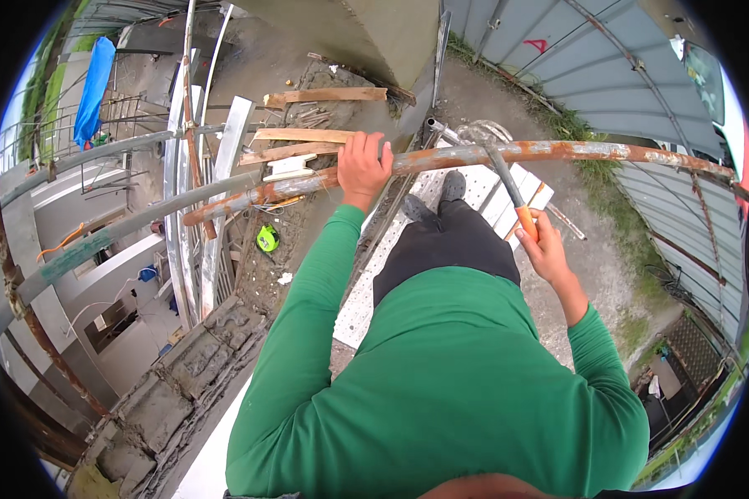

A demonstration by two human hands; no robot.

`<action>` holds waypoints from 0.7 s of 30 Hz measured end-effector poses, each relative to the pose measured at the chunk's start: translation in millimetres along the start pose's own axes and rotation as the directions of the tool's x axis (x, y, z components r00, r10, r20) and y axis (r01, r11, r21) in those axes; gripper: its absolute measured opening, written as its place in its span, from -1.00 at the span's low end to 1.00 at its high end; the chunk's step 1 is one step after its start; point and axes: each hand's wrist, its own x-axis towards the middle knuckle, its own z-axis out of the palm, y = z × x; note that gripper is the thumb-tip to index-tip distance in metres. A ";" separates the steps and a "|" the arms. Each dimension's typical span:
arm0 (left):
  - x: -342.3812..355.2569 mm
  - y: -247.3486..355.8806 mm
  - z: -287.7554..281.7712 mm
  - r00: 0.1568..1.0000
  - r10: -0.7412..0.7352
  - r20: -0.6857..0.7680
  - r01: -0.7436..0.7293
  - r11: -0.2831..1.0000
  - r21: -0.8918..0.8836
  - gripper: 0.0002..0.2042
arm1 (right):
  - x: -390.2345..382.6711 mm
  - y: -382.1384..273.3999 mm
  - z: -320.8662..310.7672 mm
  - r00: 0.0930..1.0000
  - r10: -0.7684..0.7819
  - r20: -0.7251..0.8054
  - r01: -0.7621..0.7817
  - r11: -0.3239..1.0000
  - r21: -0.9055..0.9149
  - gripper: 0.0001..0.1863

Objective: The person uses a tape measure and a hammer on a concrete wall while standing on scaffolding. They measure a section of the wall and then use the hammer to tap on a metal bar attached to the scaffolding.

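A rusty metal scaffold pipe [441, 160] runs across in front of me at about waist height. My left hand [363, 166] is wrapped over it, left of my body's middle. My right hand [548, 249] is closed around the orange grip of a hammer [506, 185] with a grey shaft. The far end of the hammer lies against the pipe, and its head is hard to make out there. Beneath the pipe, my dark shoes [453, 186] stand on a white perforated platform [359, 309].
A green tape measure [267, 239] and wooden boards [324, 96] lie on the ledge to the left. Long metal profiles [228, 141] stand beyond them. More scaffold pipes [112, 241] cross on the left. A corrugated metal fence [591, 75] borders the right side.
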 end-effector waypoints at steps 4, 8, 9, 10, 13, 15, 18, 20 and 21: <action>-2.1 2.4 -2.5 0.999 0.000 -0.038 0.000 1.000 -0.014 -0.82 | 64.6 -61.6 35.7 0.992 0.121 -0.035 -0.063 0.718 0.693 -0.64; 2.5 7.4 -17.2 0.998 -0.008 -0.069 0.005 0.999 -0.041 -0.78 | 149.6 -76.1 54.1 0.964 0.211 -0.162 -0.026 0.682 0.731 -0.75; -6.0 3.5 -20.7 0.998 -0.034 -0.058 0.034 0.999 -0.001 -0.78 | 174.6 -63.0 65.8 0.968 0.212 -0.131 -0.050 0.680 0.732 -0.75; -14.7 -1.5 -24.6 0.996 -0.066 -0.063 0.066 0.998 0.003 -0.77 | 192.3 -55.8 78.1 0.981 0.179 -0.068 -0.073 0.677 0.732 -0.77; 3.0 2.7 -24.6 1.000 -0.004 -0.007 0.004 1.000 -0.005 -0.77 | 210.7 -22.3 83.5 0.981 0.185 -0.060 -0.096 0.729 0.678 -0.77; 5.8 4.0 -29.5 1.000 -0.003 -0.025 0.003 1.000 -0.031 -0.78 | 214.7 -11.4 84.4 0.986 0.166 0.000 -0.121 0.718 0.685 -0.77; -3.7 9.4 -35.2 0.998 -0.034 -0.047 0.032 0.999 -0.029 -0.78 | 218.7 -6.8 80.1 0.985 0.156 0.074 -0.168 0.756 0.633 -0.77; 0.4 4.7 -39.0 0.999 -0.036 -0.039 0.036 0.999 -0.004 -0.79 | 228.0 -7.6 79.7 0.980 0.153 0.125 -0.197 0.741 0.642 -0.78; -3.8 11.8 -34.6 0.999 -0.040 -0.019 0.039 0.999 -0.016 -0.79 | 220.0 -4.7 72.7 0.974 0.178 0.142 -0.227 0.734 0.640 -0.79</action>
